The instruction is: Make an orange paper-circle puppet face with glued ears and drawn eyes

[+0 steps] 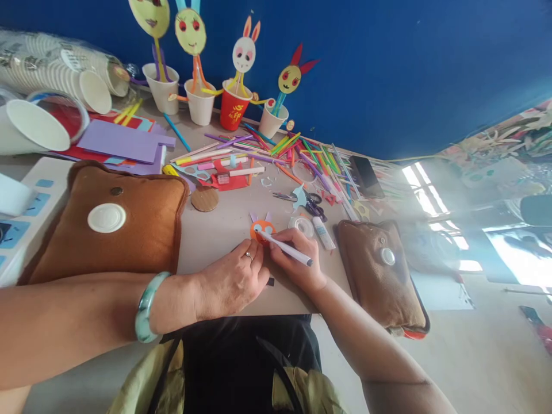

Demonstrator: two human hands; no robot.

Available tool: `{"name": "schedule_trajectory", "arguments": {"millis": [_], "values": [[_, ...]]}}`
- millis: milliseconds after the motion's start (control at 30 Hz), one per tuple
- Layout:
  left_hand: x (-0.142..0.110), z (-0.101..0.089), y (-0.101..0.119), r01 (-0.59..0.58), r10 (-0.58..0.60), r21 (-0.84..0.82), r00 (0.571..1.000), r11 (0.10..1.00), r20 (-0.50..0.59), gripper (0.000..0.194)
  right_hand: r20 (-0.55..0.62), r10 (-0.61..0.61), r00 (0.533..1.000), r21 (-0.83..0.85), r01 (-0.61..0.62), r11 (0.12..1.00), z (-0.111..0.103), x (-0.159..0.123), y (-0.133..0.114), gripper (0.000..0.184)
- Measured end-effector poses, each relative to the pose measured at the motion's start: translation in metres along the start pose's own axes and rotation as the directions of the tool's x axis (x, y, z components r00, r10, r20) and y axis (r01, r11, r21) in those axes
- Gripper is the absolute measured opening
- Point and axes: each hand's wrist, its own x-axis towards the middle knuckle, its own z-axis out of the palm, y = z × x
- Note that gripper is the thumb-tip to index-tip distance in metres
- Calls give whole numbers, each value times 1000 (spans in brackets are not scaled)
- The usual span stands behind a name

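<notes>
A small orange paper face (263,223) with pale blue eyes and two purple ears lies on the table in front of me. My left hand (233,282), with a ring and a green bangle at the wrist, holds its lower edge with fingers pressed together. A white marker pen (291,251) with a dark end is gripped in my right hand (304,264). Its tip touches or hovers just over the left eye; I cannot tell which. My fingers cover the lower part of the face. The black pen cap (271,282) seems to lie beside my left hand.
Brown cushion-like pouches (146,201) (366,259) flank the work spot. Scissors (314,204), a glue stick (323,233), a tape roll (303,225) and a cardboard disc (204,199) lie beyond. Behind are colored sticks (287,144), a phone (366,175) and paper-cup puppets (235,106).
</notes>
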Motion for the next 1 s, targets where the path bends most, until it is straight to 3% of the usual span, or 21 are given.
{"name": "schedule_trajectory", "arguments": {"millis": [1000], "values": [[-1, 3, 1, 12, -10, -50, 999, 999, 46, 28, -1, -3, 1000, 27, 3, 1000, -1, 1, -2, 3]]}}
